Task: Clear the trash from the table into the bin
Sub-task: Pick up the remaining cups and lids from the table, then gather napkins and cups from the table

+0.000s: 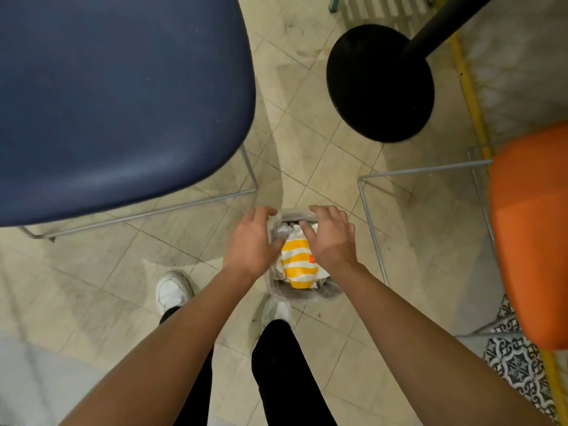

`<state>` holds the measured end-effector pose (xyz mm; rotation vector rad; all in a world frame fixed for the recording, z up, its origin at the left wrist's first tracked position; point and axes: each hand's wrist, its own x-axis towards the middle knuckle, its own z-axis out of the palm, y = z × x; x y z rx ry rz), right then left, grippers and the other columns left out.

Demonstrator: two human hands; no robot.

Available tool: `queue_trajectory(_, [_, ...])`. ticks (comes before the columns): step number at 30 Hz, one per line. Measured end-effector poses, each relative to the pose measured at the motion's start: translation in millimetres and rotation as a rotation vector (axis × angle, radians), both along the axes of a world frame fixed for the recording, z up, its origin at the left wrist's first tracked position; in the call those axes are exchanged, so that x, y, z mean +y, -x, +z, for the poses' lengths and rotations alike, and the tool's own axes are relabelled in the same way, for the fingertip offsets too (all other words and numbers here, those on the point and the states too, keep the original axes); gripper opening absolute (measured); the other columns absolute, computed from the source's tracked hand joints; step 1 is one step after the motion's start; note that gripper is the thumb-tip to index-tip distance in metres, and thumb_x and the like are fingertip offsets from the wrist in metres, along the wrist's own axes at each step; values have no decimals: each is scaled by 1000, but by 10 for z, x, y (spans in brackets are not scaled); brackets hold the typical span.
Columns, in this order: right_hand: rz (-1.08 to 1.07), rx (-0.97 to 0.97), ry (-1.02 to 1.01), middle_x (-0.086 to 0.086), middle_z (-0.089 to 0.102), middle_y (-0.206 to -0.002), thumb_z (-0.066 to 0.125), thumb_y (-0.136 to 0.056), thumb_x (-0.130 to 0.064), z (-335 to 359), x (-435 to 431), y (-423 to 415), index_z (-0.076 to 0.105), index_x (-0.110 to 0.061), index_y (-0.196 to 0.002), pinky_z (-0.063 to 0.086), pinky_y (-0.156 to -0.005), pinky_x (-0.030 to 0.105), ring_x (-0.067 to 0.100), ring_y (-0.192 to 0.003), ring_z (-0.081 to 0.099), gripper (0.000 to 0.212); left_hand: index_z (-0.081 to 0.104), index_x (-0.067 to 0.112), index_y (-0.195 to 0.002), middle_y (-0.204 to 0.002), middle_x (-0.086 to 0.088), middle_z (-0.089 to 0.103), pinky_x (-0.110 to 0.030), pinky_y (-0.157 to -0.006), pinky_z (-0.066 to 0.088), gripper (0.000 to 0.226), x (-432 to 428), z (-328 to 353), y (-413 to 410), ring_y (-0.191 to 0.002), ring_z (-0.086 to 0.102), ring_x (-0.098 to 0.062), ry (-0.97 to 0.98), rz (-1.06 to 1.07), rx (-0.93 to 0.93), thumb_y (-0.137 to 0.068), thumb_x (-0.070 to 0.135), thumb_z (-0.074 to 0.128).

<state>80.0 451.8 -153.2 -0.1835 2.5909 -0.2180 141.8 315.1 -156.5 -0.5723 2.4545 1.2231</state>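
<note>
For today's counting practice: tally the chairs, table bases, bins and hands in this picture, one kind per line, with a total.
Chairs: 2, blue chair, orange chair
Table base: 1
Bin: 1
Hands: 2, left hand, right hand
Total: 6

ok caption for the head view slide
Left hand and right hand over a small floor bin stuffed with a yellow-striped wrapper.

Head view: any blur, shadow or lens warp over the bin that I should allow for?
Head view, centre: the left hand and right hand look slightly soft, the striped wrapper in the bin reads clearly; head view, edges: wide-angle bowing curves the blue chair and orange chair; head view, floor: soft shadows.
</note>
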Motion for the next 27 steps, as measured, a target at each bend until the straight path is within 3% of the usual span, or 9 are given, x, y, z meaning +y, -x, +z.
queue_trajectory(7, [9, 115, 108, 1, 49, -131, 49, -95, -32, 762, -656, 197, 48, -20, -130, 29, -103, 37, 20, -125, 38, 38, 57, 19, -112, -109, 3, 64, -27, -85, 46, 34, -632, 791, 200, -103, 58, -13, 14, 68, 244, -80, 22, 68])
queue_trajectory(12, [21, 155, 152, 1, 49, -131, 48, -95, -32, 1156, -1238, 360, 49, -21, -130, 28, -102, 36, 21, -126, 37, 37, 59, 19, -109, -107, 5, 65, -28, -84, 47, 32, -1180, 1163, 360, -102, 59, -13, 67, 107, 330, -79, 25, 68])
queue_trajectory(27, [66, 210, 224, 2, 47, -134, 49, -94, -37, 1609, -2603, 925, 48, -20, -130, 29, -105, 37, 22, -127, 38, 40, 56, 18, -116, -117, -5, 57, -38, -96, 38, 43, -2586, 1576, 783, -114, 46, -28, 277, 255, 259, -78, 34, 68])
